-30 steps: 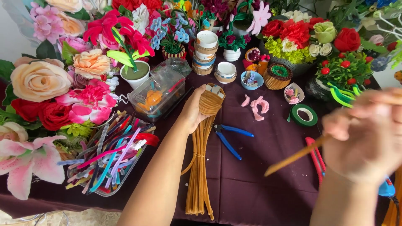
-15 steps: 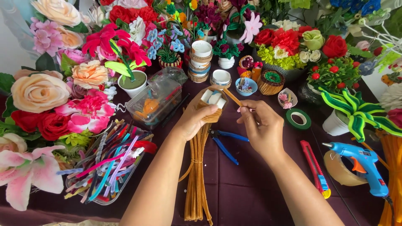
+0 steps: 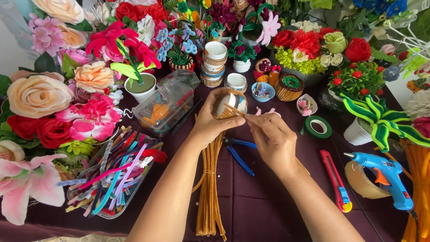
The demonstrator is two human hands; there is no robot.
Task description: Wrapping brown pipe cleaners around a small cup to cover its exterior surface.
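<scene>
- Left hand (image 3: 210,123) is gripping a small white cup (image 3: 230,105) wrapped with tan pipe cleaner, fingers curled tight around it, holding it tilted above the dark purple table (image 3: 268,210), open mouth facing the camera.
- Right hand (image 3: 273,139) is pinching the loose end of a tan pipe cleaner (image 3: 235,110) between thumb and fingertips, fingers closed, pressing it across the cup's rim; both hands are nearly touching at the cup.
- Bundle of tan pipe cleaners (image 3: 208,192) is lying on the table under the left wrist, running toward the near edge.
- Blue pliers (image 3: 237,154) are lying just beside the bundle, between the two forearms.
- Red box cutter (image 3: 333,179) is sitting right of the right forearm, and a blue glue gun (image 3: 385,175) is resting on a tape roll (image 3: 360,181) further right.
- Green tape roll (image 3: 319,127) is lying near the right hand.
- Clear tray of mixed coloured pipe cleaners (image 3: 112,175) is sitting left of the left arm.
- Clear plastic box (image 3: 165,105) is standing just left of the cup.
- Stack of wrapped cups (image 3: 215,62) is standing behind the hands, with fake flowers (image 3: 40,94) crowding the left and back edges.
</scene>
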